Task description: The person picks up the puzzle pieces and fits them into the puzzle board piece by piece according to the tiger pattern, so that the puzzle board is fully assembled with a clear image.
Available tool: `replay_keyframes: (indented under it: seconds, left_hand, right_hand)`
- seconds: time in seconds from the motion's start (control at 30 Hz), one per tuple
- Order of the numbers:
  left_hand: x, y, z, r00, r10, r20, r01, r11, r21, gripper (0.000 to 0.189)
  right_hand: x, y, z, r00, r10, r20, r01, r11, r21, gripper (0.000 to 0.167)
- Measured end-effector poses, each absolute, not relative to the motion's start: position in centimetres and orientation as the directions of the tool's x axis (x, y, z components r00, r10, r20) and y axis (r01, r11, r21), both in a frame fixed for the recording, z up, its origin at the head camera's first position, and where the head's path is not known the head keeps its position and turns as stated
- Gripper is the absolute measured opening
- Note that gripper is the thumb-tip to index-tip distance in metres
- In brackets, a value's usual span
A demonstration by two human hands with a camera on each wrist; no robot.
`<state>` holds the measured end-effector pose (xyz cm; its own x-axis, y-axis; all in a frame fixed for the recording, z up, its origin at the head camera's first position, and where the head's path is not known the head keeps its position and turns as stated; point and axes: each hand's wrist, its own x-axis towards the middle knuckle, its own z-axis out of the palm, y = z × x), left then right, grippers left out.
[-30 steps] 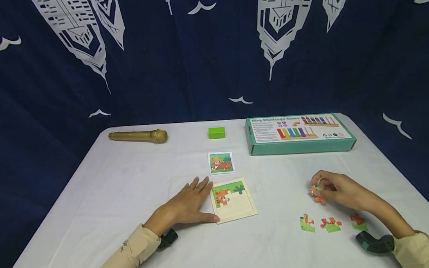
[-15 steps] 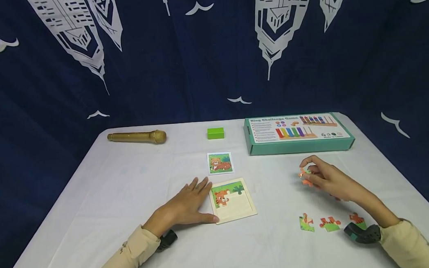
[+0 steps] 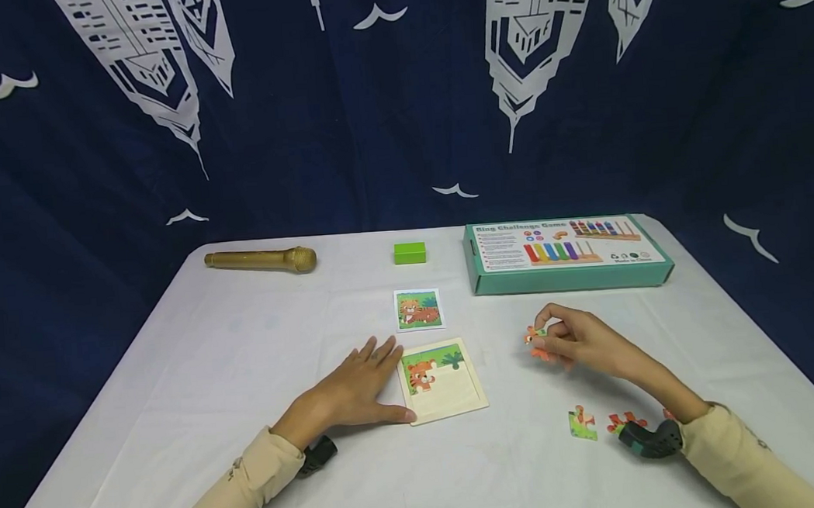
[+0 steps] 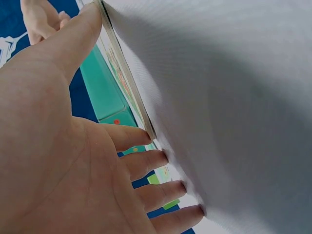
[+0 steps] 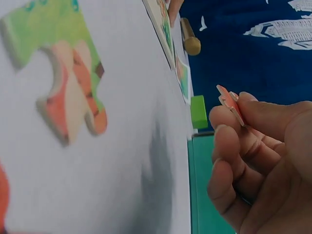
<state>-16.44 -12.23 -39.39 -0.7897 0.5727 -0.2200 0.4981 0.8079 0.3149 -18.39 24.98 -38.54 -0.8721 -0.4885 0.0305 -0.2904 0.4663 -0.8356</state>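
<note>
My right hand (image 3: 583, 340) pinches an orange jigsaw puzzle piece (image 3: 534, 339) between thumb and forefinger, held above the table to the right of the puzzle tray. The right wrist view shows the same puzzle piece (image 5: 231, 103) nearly edge-on. At the middle of the table lies the shallow wooden puzzle tray (image 3: 454, 395), with a tiger's head and green background fitted along its top and left. My left hand (image 3: 359, 385) rests against the tray's left edge, fingers spread and straight; its thumb touches the lower left corner.
Loose pieces lie at the right front: a green one (image 3: 582, 423) and others partly behind the right wrist camera (image 3: 651, 439). A tiger picture card (image 3: 419, 310) lies beyond the tray. Farther back are a gold microphone (image 3: 260, 260), a green block (image 3: 410, 253) and a teal game box (image 3: 569, 277).
My right hand has carried the pinched puzzle piece leftward, away from the loose pieces and toward the tray. The left hand and the tray stay where they were.
</note>
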Motion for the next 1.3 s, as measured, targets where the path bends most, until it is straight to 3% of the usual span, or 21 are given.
replay_keyframes:
  seconds: [0.47, 1.0, 1.3]
  left_hand:
    - [-16.5, -12.3, -39.3, -0.788, 0.575, -0.218, 0.499, 0.806, 0.319, 0.104]
    - [-16.5, -12.3, -39.4, -0.787, 0.578, -0.218, 0.506, 0.805, 0.309, 0.104]
    - [-16.5, -12.3, -39.3, -0.787, 0.578, -0.216, 0.505, 0.804, 0.313, 0.104]
  right_hand:
    - [-18.8, 22.0, -39.6, -0.805, -0.591, 0.06, -0.391, 0.452, -0.802, 0.017]
    - [-18.8, 18.7, -39.7, -0.769, -0.639, 0.013, -0.335, 0.385, -0.86, 0.024]
    - [-18.9, 16.8, -39.9, -0.747, -0.663, 0.058, -0.392, 0.368, -0.843, 0.024]
